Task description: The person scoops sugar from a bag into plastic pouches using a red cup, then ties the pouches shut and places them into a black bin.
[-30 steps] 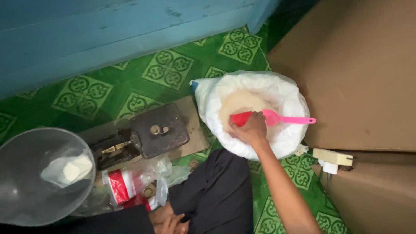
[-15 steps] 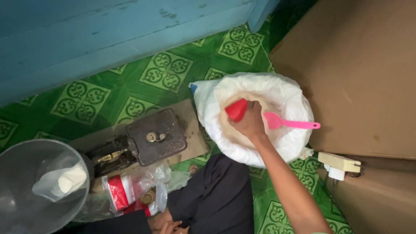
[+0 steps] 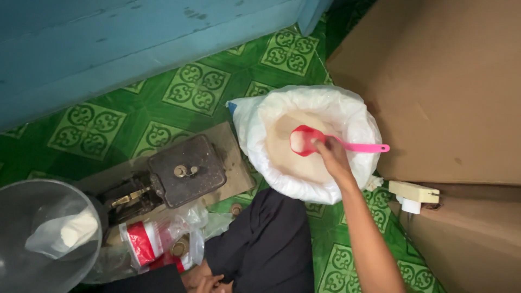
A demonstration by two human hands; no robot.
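cardboard box (image 3: 434, 81) beside white sack (image 3: 347, 114)

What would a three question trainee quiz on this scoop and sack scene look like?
1. True or false: the right hand holds the red scoop over the open white sack.
2. What does the scoop carry? A) pale grains B) water C) nothing
3. Which thing lies on the floor between the clear bowl and the sack?

Key:
1. True.
2. A; the sack holds the same pale grains.
3. The dark metal scale on its board. The left hand rests in the lap, fingers curled.
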